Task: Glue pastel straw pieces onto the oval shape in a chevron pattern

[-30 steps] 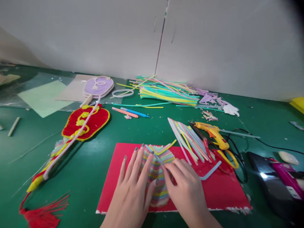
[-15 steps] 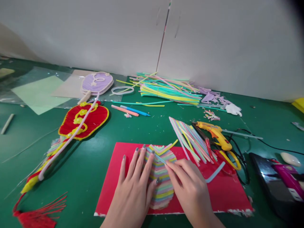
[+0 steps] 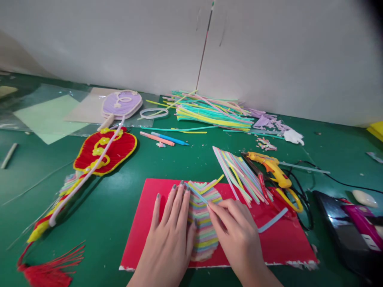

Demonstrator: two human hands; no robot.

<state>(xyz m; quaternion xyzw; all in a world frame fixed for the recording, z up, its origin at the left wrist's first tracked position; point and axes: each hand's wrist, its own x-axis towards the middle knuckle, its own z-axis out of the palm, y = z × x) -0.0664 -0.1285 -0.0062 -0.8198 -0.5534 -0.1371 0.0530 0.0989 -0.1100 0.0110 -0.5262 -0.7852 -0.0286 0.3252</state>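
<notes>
On a red sheet (image 3: 139, 235) lies an oval panel of pastel pipe cleaners (image 3: 206, 233), set in V-shaped rows. My left hand (image 3: 170, 239) rests flat over the panel's left side and the sheet, fingers stretched and holding nothing. Thumb and fingers of my right hand (image 3: 239, 231) pinch a light blue pipe cleaner (image 3: 196, 193), which slants across the panel's upper part toward my left fingertips. A pale blue length (image 3: 273, 220) sticks out to the right of my right hand; whether it is the same piece is hidden.
Cut pipe cleaners (image 3: 239, 175) lie beyond my right hand, beside a yellow glue gun (image 3: 271, 167) and scissors (image 3: 295, 199). Farther back is a pipe-cleaner bundle (image 3: 212, 115). Left are a red fan (image 3: 116, 153) and a purple fan (image 3: 122, 103). A black device (image 3: 332, 223) sits right.
My left fingers have drawn closer together, and the index finger and thumb have moved left, uncovering more of the panel and strip. My right hand keeps its pinch, nearly still.
</notes>
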